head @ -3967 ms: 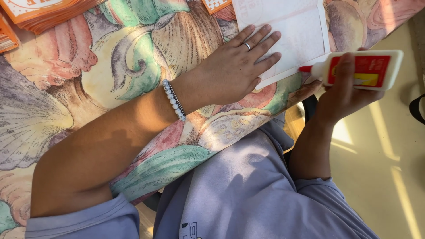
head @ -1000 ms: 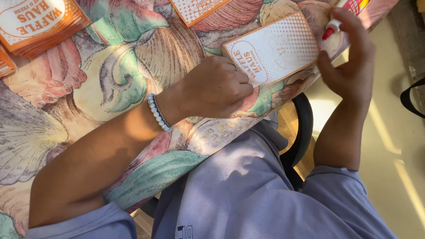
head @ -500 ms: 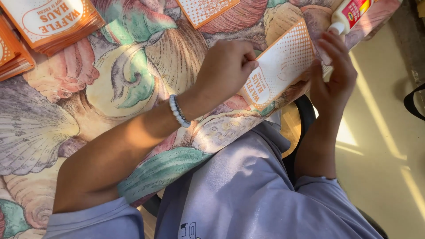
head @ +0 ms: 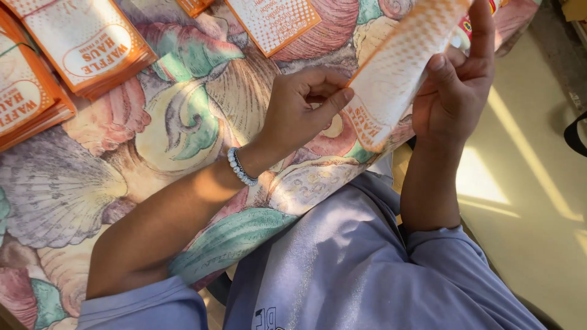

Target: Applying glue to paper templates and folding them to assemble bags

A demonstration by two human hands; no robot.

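Both hands mid-fold on orange-white paper sleeve (head: 397, 67), upper right of frame; left hand (head: 302, 107) fingers pinch its edge; right hand (head: 455, 91) fingers closed around it, glue bottle (head: 463, 33) tucked behind; next: press seam flat.

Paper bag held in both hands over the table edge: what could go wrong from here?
1. The paper bag is pinched only at its edges by the left hand and right hand, so it may crease or tear.
2. The right hand also holds a glue bottle, which might smear the bag.
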